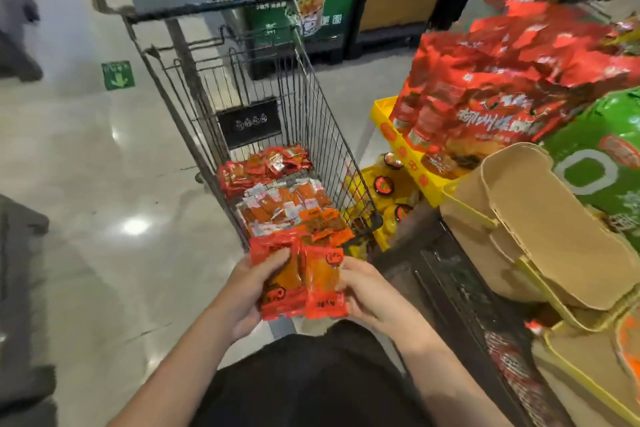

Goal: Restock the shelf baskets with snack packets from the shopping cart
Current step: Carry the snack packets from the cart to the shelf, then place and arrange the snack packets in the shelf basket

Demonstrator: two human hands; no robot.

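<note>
A wire shopping cart (311, 107) stands in front of me, its floor covered with several red and orange snack packets (277, 191). Just below the cart's near end I hold a small stack of red-orange snack packets (298, 284) between both hands. My left hand (249, 295) grips the stack's left side, thumb on top. My right hand (367, 291) pinches its right edge. No shelf basket is clearly visible; a dark wire rack (460, 291) runs along the right.
On the right stand brown cardboard display boxes (540, 236), big red bags (502, 94), a green bag (602, 163) and a yellow tray (401, 142) with round tubs below. Polished floor (104, 166) spreads to the left. Dark shelving stands beyond the cart.
</note>
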